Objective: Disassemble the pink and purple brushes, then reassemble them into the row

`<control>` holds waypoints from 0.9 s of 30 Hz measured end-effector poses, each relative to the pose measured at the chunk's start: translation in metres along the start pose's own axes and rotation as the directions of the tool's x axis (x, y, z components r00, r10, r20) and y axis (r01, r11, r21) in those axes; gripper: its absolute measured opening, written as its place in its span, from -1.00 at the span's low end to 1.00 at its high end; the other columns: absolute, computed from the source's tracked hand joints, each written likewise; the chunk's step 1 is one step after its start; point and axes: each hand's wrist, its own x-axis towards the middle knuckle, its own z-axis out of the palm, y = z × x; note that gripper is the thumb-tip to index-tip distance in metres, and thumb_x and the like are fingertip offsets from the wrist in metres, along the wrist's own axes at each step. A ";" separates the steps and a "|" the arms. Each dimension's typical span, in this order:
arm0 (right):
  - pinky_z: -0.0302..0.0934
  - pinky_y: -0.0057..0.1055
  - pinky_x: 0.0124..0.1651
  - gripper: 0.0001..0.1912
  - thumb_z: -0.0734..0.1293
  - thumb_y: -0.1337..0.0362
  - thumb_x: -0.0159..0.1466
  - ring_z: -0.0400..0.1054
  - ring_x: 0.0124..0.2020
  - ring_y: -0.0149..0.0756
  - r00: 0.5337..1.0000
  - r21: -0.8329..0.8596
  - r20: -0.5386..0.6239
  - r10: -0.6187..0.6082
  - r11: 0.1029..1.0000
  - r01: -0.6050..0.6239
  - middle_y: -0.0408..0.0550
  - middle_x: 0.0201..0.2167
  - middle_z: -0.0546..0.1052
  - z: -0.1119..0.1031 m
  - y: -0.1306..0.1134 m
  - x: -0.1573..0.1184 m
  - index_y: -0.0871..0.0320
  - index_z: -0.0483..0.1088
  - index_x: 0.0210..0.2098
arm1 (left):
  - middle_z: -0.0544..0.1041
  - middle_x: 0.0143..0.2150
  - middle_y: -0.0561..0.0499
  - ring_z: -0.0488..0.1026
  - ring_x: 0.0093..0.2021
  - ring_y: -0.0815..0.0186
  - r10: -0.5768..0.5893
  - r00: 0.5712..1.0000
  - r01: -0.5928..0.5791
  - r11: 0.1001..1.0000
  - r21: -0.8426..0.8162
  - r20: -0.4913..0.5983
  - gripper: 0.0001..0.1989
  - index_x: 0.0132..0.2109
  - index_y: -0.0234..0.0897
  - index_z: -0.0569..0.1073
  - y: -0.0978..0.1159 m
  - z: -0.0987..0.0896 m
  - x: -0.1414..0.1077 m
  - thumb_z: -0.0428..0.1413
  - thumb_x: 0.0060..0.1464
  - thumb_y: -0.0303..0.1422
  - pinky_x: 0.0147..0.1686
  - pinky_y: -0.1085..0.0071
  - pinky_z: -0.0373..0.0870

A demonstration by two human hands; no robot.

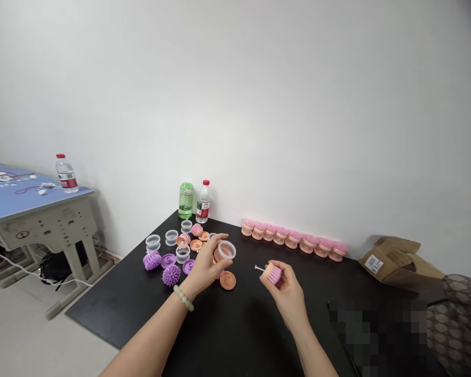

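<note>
Between the thumb and fingers of my left hand is a translucent ring-shaped cup, tilted toward me. My right hand grips a pink bristled piece, with a thin white stem pointing left from it. Just right of my left hand, an orange disc lies on the black table. Left of that hand are purple bristled pieces, purple discs, clear cups and smaller orange and pink parts.
A row of pink brushes lines the wall side. Behind the parts stand a green bottle and a water bottle. A brown paper bag lies at right. A blue table stands far left.
</note>
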 end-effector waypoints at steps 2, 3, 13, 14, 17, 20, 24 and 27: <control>0.41 -0.22 -0.10 -0.53 0.54 0.07 -0.01 0.49 -0.21 -0.13 0.994 0.037 -0.010 0.113 0.993 -0.113 -0.08 -0.27 0.57 0.005 0.007 0.001 0.09 0.43 -0.16 | 0.45 0.05 -0.11 0.47 0.07 0.05 -0.118 0.993 0.111 0.921 -0.374 0.003 -0.54 0.13 -0.18 0.34 0.002 0.000 0.001 0.22 0.11 -0.25 0.07 0.15 0.36; 0.41 -0.22 -0.12 -0.51 0.53 0.04 0.00 0.51 -0.24 -0.13 0.991 0.053 0.006 0.134 0.990 -0.134 -0.08 -0.29 0.57 0.007 0.010 0.001 0.10 0.42 -0.15 | 0.46 0.02 -0.10 0.49 0.07 0.04 -0.181 0.983 0.171 0.839 -0.517 0.031 -0.55 0.10 -0.18 0.36 0.002 0.002 0.000 0.24 0.10 -0.20 0.08 0.13 0.36; 0.30 0.01 0.01 -0.66 0.45 0.12 -0.01 0.46 -0.14 0.04 0.999 -0.390 0.039 0.005 0.921 0.010 -0.02 -0.23 0.58 0.006 0.023 0.002 0.05 0.49 -0.24 | 0.45 -0.20 0.01 0.51 -0.16 0.23 -0.324 0.923 0.365 0.553 -0.749 0.210 -0.49 -0.11 -0.27 0.43 0.004 0.024 -0.008 0.39 -0.11 -0.09 -0.09 0.30 0.34; 0.29 0.04 0.02 -0.65 0.45 0.11 -0.03 0.45 -0.13 0.06 0.999 -0.399 0.037 0.007 0.917 0.008 -0.01 -0.23 0.58 0.005 0.024 0.002 0.05 0.49 -0.23 | 0.45 -0.22 0.01 0.49 -0.19 0.26 -0.327 0.921 0.371 0.574 -0.730 0.211 -0.49 -0.12 -0.28 0.43 0.004 0.024 -0.009 0.40 -0.11 -0.09 -0.14 0.34 0.33; 0.27 0.08 0.09 -0.51 0.45 0.09 0.02 0.40 0.01 0.10 0.998 -0.416 0.020 -0.063 0.907 0.066 0.07 -0.04 0.54 0.005 0.016 0.001 0.08 0.46 -0.06 | 0.44 -0.22 0.01 0.42 -0.23 0.31 -0.350 0.911 0.396 0.596 -0.699 0.218 -0.44 -0.11 -0.28 0.41 0.001 0.026 -0.009 0.42 -0.17 -0.09 -0.24 0.41 0.28; 0.27 0.04 0.15 -0.53 0.39 0.09 0.19 0.33 0.13 0.05 0.955 -0.395 0.085 -0.285 0.870 0.295 0.10 0.06 0.48 0.008 0.000 -0.007 0.07 0.40 0.07 | 0.41 -0.24 0.04 0.37 -0.23 0.34 -0.362 0.913 0.388 0.628 -0.675 0.189 -0.41 -0.11 -0.27 0.40 -0.003 0.028 -0.010 0.46 -0.25 -0.16 -0.24 0.43 0.25; 0.32 -0.02 0.13 -0.59 0.33 0.13 0.33 0.31 0.17 0.01 0.868 -0.327 0.225 -0.442 0.805 0.495 0.10 0.10 0.47 0.015 -0.016 -0.019 0.04 0.38 0.14 | 0.40 -0.26 0.08 0.35 -0.29 0.37 -0.310 0.916 0.400 0.680 -0.614 0.253 -0.41 -0.08 -0.25 0.38 -0.001 0.032 -0.012 0.45 -0.24 -0.24 -0.32 0.46 0.22; 0.38 -0.07 0.06 -0.58 0.31 0.13 0.35 0.36 0.12 -0.02 0.869 -0.308 0.295 -0.396 0.822 0.479 0.11 0.08 0.48 0.019 -0.018 -0.023 0.02 0.36 0.18 | 0.41 -0.22 0.06 0.35 -0.31 0.38 -0.264 0.912 0.403 0.722 -0.562 0.315 -0.46 -0.09 -0.24 0.39 0.004 0.032 -0.013 0.43 -0.21 -0.24 -0.36 0.47 0.22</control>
